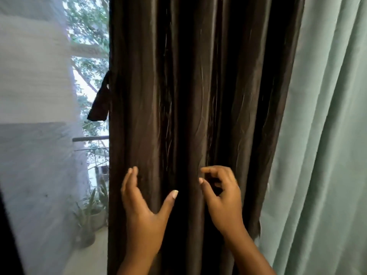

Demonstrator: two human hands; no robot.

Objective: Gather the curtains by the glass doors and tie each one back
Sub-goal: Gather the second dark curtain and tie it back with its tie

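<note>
The right hand (222,197) has its fingers curled and its grip closing on a fold of the dark brown, glossy satin curtain (198,86); thumb and forefinger seem to pinch the pleat, though the fabric is too dark there to be sure how much cloth is caught. The left hand (143,203) is spread wide, thumb splayed toward the right hand and fingers straight, its grip holding nothing; it lies against the curtain's left folds as if to sweep them inward. Together the hands bracket the middle pleats low on the panel, which looks like the start of gathering the cloth into a bundle.

The brown curtain hangs straight down in front of the person, not yet drawn in or tied. At its left edge, higher than the hands, a dark fabric tie-back strip (100,102) dangles loose, probably left there so it can be reached once the cloth is bunched.

To the right, just beside the brown panel, hangs a pale green pleated curtain (321,135), also untied. To the left, a sheer white net curtain (35,96) covers the glass door (89,46), with trees, a metal balcony railing (89,138) and potted plants (89,213) beyond.
</note>
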